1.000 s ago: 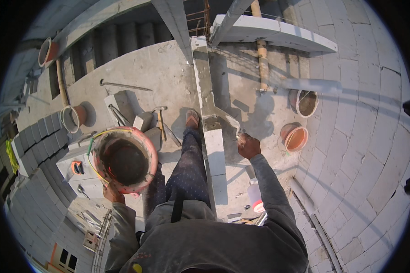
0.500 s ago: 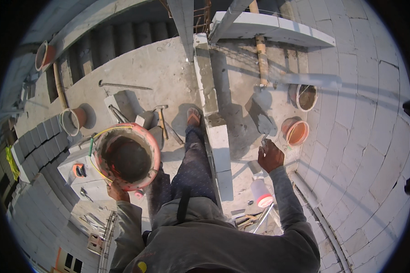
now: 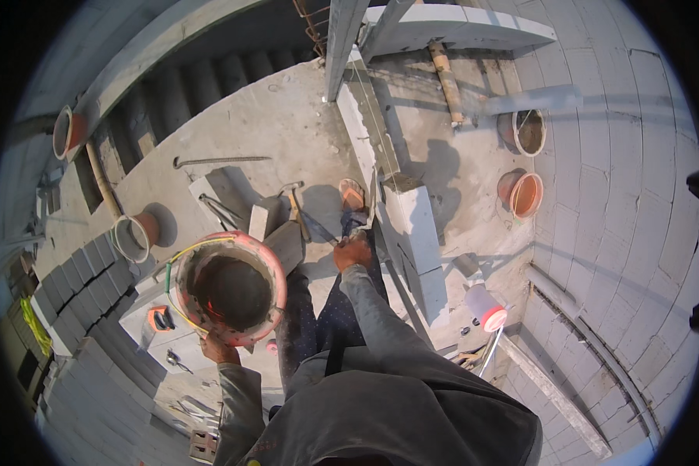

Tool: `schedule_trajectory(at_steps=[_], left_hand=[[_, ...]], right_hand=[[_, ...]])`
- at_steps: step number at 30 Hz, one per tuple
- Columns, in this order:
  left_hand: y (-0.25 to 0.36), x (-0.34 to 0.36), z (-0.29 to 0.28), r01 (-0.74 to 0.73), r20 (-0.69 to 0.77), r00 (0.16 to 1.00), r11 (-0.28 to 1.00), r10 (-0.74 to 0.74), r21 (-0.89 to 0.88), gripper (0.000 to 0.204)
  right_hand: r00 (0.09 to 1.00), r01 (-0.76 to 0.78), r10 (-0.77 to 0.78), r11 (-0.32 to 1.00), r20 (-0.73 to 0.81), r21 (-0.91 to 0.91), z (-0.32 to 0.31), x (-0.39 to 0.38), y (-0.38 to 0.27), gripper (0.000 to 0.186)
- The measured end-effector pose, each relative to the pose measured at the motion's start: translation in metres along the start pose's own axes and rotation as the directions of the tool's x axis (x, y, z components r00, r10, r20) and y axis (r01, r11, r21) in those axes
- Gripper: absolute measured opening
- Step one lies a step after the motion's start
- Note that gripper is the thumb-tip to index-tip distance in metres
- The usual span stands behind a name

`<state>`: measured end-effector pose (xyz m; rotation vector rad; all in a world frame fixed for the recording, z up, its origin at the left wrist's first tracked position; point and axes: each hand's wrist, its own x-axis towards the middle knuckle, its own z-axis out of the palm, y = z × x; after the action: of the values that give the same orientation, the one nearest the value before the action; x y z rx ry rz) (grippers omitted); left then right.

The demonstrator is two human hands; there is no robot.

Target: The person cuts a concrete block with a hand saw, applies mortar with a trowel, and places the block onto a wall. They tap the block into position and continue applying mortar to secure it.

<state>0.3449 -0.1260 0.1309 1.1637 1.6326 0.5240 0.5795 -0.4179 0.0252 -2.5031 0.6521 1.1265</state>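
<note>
Grasps the bucket [image 3: 279, 289] by its near rim with the fingers of the left hand [image 3: 220, 349], off to the left of the legs; contains grey mortar [image 3: 231, 289], below the rim; cannot tell whether resting on something beneath or borne by that hand alone; could tip and slop over if pulled from that one side, or drop if loosely gripped. Clasps the trowel [image 3: 357, 232] in the right hand [image 3: 352, 253], in front of the legs, between the bucket and the low wall [image 3: 417, 225]; cannot tell from this angle whether loaded; could shed mortar onto the sandalled foot [image 3: 352, 196] just beyond, if loaded and tilted there; could also strike the wall's edge if swung wide, with so little room beside the leg. Could stumble on the hammer [image 3: 298, 216] or the loose blocks [image 3: 264, 217] past the bucket, if stepping forward with both hands taken.
</note>
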Motion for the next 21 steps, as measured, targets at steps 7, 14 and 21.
schedule_trajectory(at_steps=[7, 14, 21], left_hand=[[-0.004, 0.053, -0.056, 0.033, 0.008, 0.999, 0.999, -0.033, 0.019, 0.030], [-0.006, 0.062, -0.080, 0.018, 0.061, 0.998, 1.000, -0.018, -0.001, 0.038], [0.009, 0.057, -0.077, 0.049, 0.007, 0.999, 0.997, -0.048, -0.067, 0.045]], right_hand=[[0.916, -0.189, 0.332, 0.853, -0.227, 0.486, 0.053, -0.018, -0.029, 0.059], [0.913, -0.082, 0.207, 0.938, -0.352, 0.338, 0.087, 0.020, -0.043, 0.063], [0.882, -0.222, 0.365, 0.879, -0.298, 0.421, 0.135, 0.125, -0.029, 0.066]])
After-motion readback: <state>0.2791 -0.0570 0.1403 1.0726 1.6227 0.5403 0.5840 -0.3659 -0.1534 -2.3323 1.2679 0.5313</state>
